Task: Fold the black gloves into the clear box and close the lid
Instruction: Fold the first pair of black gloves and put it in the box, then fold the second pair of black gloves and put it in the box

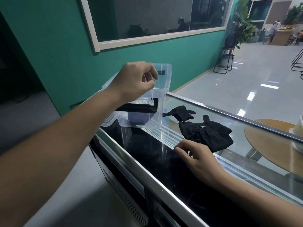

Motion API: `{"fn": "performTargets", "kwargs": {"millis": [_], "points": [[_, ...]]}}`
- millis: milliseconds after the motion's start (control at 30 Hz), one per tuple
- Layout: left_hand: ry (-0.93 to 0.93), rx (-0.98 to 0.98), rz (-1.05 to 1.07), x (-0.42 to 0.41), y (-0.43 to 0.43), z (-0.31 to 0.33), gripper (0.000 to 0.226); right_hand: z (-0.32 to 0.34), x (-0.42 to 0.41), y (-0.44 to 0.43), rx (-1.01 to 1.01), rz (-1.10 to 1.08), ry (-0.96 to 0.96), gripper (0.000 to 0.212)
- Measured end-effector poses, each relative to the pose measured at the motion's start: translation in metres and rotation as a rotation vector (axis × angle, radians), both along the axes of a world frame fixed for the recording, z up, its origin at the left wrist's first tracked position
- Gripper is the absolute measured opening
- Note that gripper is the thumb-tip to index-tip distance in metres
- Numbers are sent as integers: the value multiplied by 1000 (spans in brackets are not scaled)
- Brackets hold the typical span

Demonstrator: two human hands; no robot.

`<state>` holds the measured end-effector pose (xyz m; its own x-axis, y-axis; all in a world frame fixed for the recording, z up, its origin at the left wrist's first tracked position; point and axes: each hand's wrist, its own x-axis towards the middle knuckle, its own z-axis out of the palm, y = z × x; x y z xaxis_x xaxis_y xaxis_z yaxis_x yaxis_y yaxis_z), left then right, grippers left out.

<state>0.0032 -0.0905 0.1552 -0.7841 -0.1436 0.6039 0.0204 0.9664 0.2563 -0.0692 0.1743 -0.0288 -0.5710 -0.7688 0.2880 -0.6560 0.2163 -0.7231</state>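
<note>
Right of clear box (148, 122), black gloves (211, 135) lie unfolded on counter (242, 115). Left hand (136, 81) pinches raised lid (166, 76); right hand (200, 158) rests loose-fingered, empty. Opening step; next likely needs gloves folded.

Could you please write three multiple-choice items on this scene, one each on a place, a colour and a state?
1. Where do the black gloves lie relative to the clear box?
A) inside it
B) on the glass counter, to its right
C) under it

2. What colour is the wall behind the counter?
A) teal
B) red
C) white

3. How is the box's lid?
A) shut flat
B) raised, pinched by the left hand
C) lying on the floor

Answers:
1 B, both gloves rest on the glass beside the box.
2 A, the painted wall is plainly teal.
3 B, the lid stands up in the left hand's grip.
</note>
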Motion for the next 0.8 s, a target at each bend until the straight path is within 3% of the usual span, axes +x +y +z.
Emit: {"fn": "performTargets", "kwargs": {"millis": [200, 500, 700, 800], "points": [[116, -73, -103, 6, 48, -47, 7, -1, -1, 0, -15, -3, 6, 18], [-114, 190, -101, 0, 80, -158, 8, -3, -2, -1, -63, -27, 56, 19], [-180, 324, -26, 2, 85, -193, 10, 0, -17, 1, -79, -94, 305, 6], [-180, 344, -7, 2, 82, -194, 4, 9, -37, 6, 30, -230, 403, 8]]}}
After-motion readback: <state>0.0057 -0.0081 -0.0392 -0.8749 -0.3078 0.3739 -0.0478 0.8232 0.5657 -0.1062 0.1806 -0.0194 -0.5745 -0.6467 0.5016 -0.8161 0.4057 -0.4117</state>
